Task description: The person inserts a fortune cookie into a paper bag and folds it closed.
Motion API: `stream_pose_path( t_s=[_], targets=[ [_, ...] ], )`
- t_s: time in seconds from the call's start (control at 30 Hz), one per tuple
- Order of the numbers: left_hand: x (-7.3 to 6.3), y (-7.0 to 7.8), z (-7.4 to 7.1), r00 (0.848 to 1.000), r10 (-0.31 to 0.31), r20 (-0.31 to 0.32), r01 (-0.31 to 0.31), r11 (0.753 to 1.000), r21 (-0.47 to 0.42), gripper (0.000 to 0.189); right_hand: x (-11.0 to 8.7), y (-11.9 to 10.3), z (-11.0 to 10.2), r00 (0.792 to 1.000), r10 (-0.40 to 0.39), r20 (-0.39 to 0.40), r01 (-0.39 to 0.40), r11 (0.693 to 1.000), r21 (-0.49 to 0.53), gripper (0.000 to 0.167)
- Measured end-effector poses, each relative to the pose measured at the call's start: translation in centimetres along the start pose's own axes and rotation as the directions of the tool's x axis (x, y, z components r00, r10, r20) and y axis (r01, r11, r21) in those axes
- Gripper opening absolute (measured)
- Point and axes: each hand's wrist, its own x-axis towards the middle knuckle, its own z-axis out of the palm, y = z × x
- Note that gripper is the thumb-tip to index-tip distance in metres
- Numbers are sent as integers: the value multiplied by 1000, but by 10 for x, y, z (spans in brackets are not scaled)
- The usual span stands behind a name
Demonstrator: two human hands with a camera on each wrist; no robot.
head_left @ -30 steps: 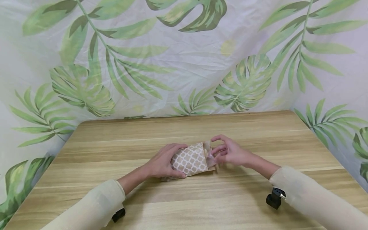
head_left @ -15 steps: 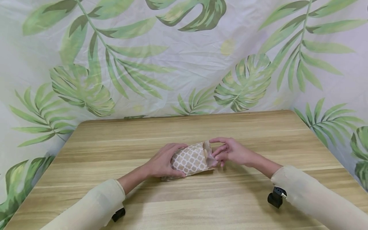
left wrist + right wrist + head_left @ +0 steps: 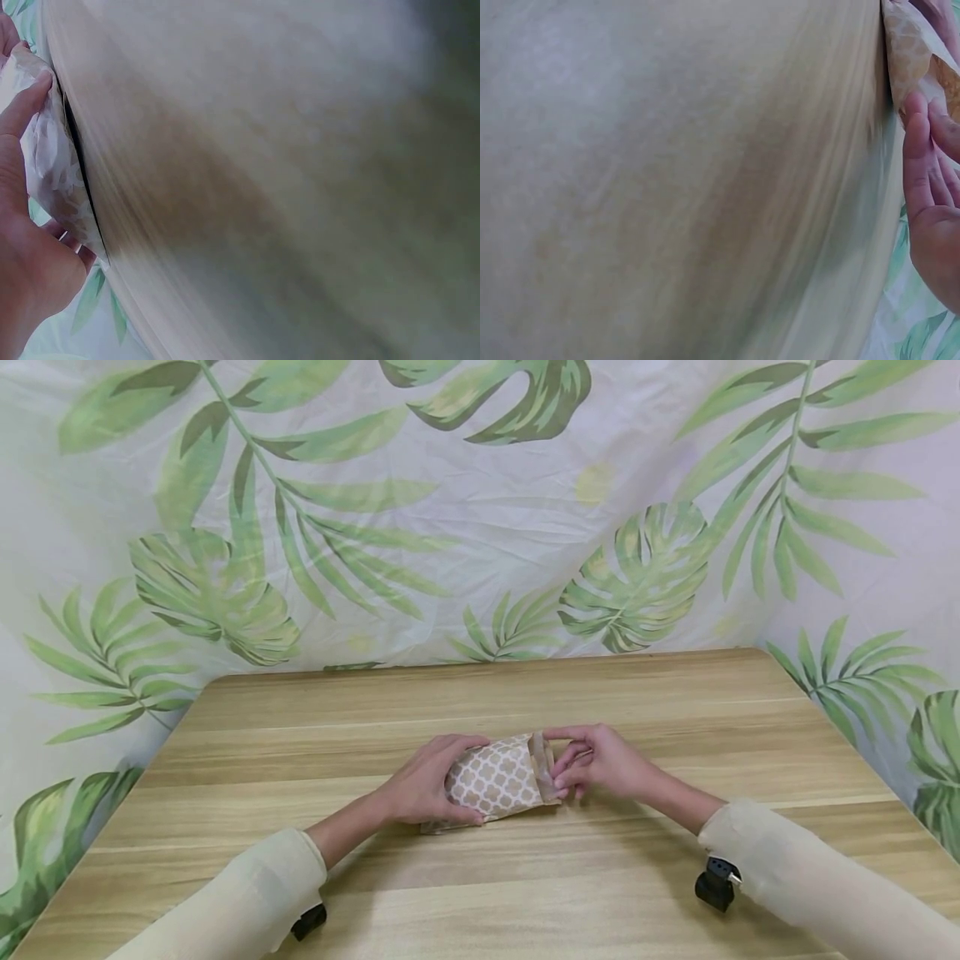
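A tan paper bag (image 3: pixel 495 774) with a white lattice pattern lies on the wooden table, its mouth facing right. My left hand (image 3: pixel 420 781) grips its left end, thumb along the near side and fingers over the far side. In the left wrist view the left thumb (image 3: pixel 30 101) presses on the crinkled bag. At the mouth, my right hand (image 3: pixel 603 764) pinches the loose edge between thumb and fingertips, its index finger stretched to the far corner. Something brown shows inside the bag's opening (image 3: pixel 946 79) in the right wrist view; most of it is hidden.
The wooden table (image 3: pixel 480 910) reaches back to a hanging cloth (image 3: pixel 510 552) printed with green leaves. Small black devices are strapped under both cream sleeves, one below the right sleeve (image 3: pixel 810 860) and one below the left sleeve (image 3: pixel 240 893).
The right hand's fingers have shifted along the bag's mouth, and its index finger now reaches the far corner. The translucent edge there sticks out less. The left hand and bag have stayed in place.
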Motion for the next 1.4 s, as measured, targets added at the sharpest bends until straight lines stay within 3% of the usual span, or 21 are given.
stream_pose_path(
  t_s=[0.33,0.6,0.9,1.4],
  targets=[
    [0,0,1,1000,2,-2,-2,1000,4,101,-2,1,9,998,-7,-59,8,1000,13,70],
    [0,0,1,1000,0,-2,0,1000,5,103,1,4,14,997,-36,-67,36,999,-4,68],
    [0,0,1,1000,-7,-6,7,1000,3,103,5,4,22,997,-9,-79,13,999,44,70],
    [0,0,1,1000,-1,-11,1,1000,4,104,11,8,23,993,-78,-84,73,995,-68,67]
  ],
)
